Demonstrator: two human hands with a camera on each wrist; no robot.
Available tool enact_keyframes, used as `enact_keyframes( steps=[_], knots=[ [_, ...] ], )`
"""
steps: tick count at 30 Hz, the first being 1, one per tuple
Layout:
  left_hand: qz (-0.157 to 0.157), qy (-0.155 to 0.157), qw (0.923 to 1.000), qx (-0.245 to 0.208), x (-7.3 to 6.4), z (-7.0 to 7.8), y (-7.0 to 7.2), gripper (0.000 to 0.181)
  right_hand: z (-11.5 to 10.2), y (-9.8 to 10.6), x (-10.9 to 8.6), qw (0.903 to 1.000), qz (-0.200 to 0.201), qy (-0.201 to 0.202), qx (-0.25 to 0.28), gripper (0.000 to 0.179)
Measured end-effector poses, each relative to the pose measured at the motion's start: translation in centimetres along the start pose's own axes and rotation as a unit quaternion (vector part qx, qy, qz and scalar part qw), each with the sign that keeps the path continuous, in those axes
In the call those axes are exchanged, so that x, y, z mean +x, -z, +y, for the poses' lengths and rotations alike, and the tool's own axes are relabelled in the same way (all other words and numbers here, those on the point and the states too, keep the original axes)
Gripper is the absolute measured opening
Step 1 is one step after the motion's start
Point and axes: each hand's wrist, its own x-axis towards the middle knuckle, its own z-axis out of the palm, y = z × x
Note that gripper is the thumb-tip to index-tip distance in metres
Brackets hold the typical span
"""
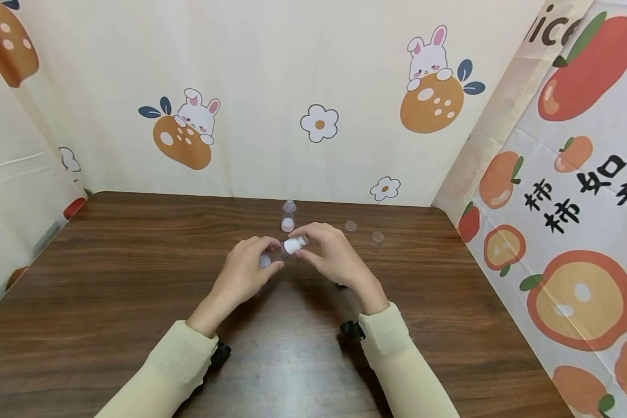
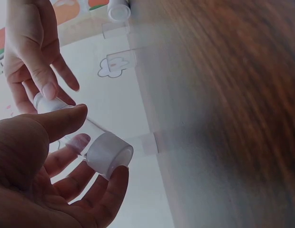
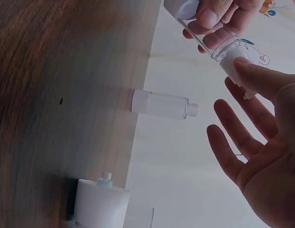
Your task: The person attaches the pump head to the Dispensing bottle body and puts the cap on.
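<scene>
A clear bottle with a white base (image 2: 109,154) is held tilted between both hands above the table. My left hand (image 1: 248,267) grips its body near the base, thumb on one side and fingers curled on the other. At the opposite end, the right hand (image 1: 330,249) pinches the white pump top (image 3: 233,61), which sits at the bottle's neck; whether it is threaded on cannot be told. Three right fingers stick out loosely in the right wrist view. Behind the hands a second clear bottle (image 1: 288,216) stands upright, its threaded neck (image 3: 191,109) uncovered.
Two clear caps (image 1: 350,226) (image 1: 378,237) stand at the back right of the brown wooden table (image 1: 151,249). A white pump top (image 3: 102,202) stands on the table in the right wrist view. Patterned curtains (image 1: 271,69) hang behind and beside the table.
</scene>
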Motion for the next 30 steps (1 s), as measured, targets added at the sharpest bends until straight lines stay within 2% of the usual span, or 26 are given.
enact_keyframes(
  steps=[16, 30],
  knots=[
    [0.0, 0.0, 1.0, 0.002, -0.03, -0.01, 0.02, 0.032, -0.01, -0.52, 0.05, 0.9993, 0.0, -0.036, -0.008, 0.023],
    [0.004, -0.005, 1.0, 0.002, -0.06, 0.13, -0.14, 0.032, -0.29, -0.88, 0.07, 0.9934, 0.013, -0.114, -0.001, 0.019]
  ],
)
